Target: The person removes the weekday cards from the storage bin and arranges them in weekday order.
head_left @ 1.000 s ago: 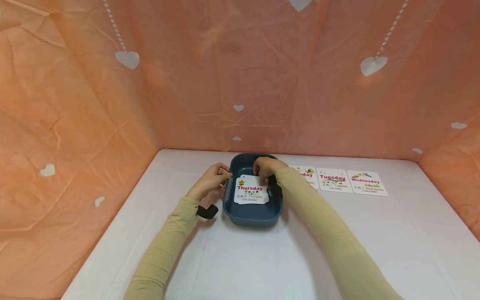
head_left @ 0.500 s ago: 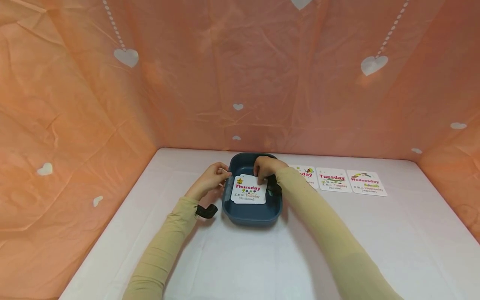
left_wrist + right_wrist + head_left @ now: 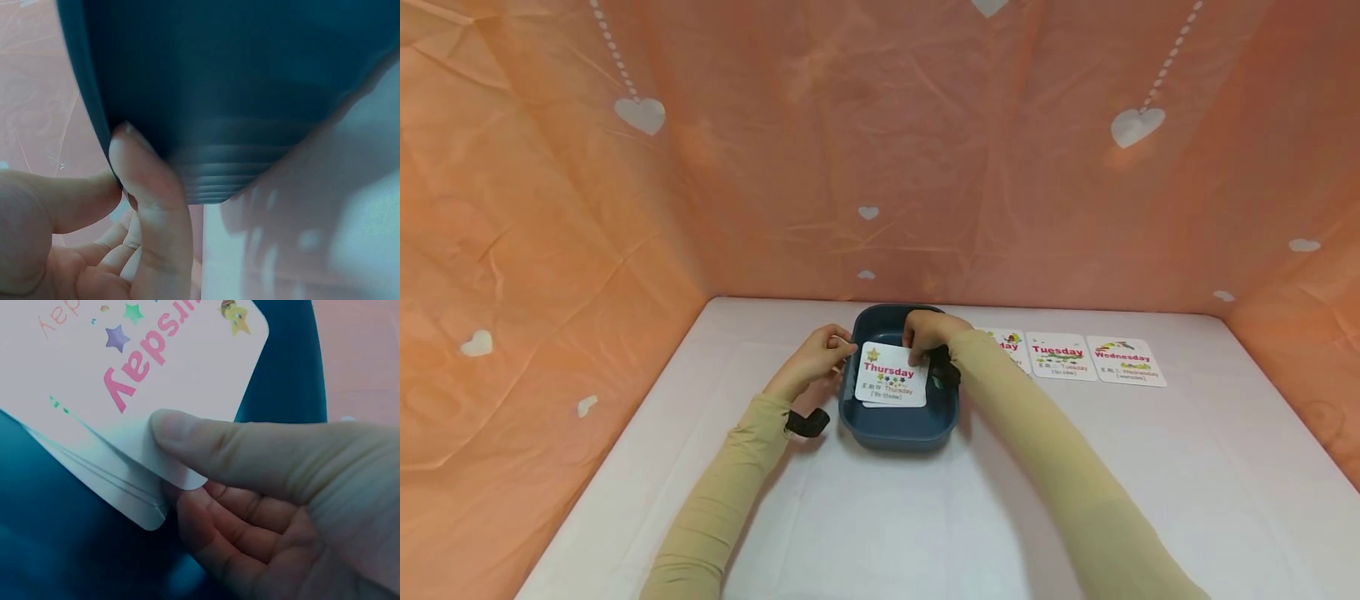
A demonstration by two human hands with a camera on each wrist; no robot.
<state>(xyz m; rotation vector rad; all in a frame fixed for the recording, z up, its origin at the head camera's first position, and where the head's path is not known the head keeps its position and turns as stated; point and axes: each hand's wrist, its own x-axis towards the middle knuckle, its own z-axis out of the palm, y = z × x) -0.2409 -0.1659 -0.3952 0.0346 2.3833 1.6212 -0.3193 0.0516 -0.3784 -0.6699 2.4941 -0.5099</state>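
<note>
Plainly, the right hand (image 3: 934, 330) pinches the Thursday card (image 3: 891, 375), the left hand (image 3: 812, 360) apparently gripping the tray (image 3: 898, 433).

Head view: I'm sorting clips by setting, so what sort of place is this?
Probably a staged booth: heart-patterned orange sheeting rises behind and beside a white tabletop, where weekday cards lie in a row.

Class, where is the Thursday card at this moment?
Near the middle of the head view, the Thursday card is over other cards in the dark blue tray, toward its left wall, with one corner pinched by the right hand.
</note>
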